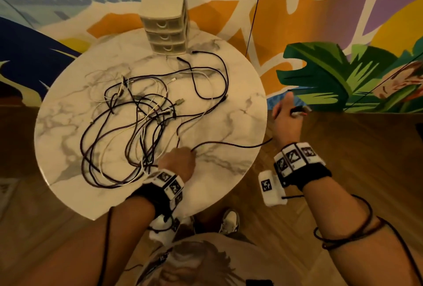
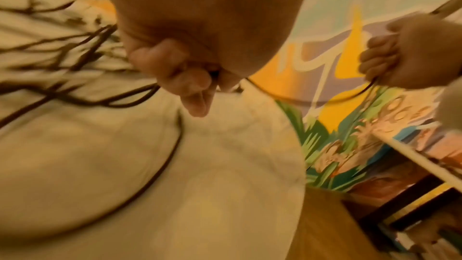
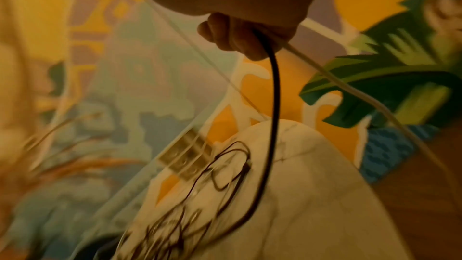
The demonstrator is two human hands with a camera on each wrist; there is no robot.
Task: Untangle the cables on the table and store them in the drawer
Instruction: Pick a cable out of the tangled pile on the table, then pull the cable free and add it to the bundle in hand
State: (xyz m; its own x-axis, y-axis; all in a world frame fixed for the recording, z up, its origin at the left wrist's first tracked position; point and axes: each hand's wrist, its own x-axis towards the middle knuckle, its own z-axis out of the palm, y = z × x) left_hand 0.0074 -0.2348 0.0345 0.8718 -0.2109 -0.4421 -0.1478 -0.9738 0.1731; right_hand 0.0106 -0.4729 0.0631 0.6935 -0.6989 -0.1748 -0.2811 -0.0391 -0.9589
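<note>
A tangle of dark and white cables [image 1: 135, 125] lies on the round marble table [image 1: 229, 111]. My left hand [image 1: 180, 159] rests near the table's front edge and pinches a dark cable [image 1: 229, 144] [image 2: 300, 98] [image 3: 273, 94] between curled fingers [image 2: 175, 70]. That cable runs right, off the table edge, to my right hand [image 1: 287, 116], which grips its end with curled fingers [image 3: 232, 35] beyond the table's right side. A plug tip [image 1: 299, 109] sticks out of the right fist. A small three-drawer unit [image 1: 166, 20] stands at the table's far edge, drawers closed.
More loose cable loops [image 1: 212, 75] lie just in front of the drawer unit. A painted mural wall [image 1: 332, 33] runs behind the table and wooden floor [image 1: 366, 148] lies to the right. My shoes [image 1: 229, 220] show under the table's near edge.
</note>
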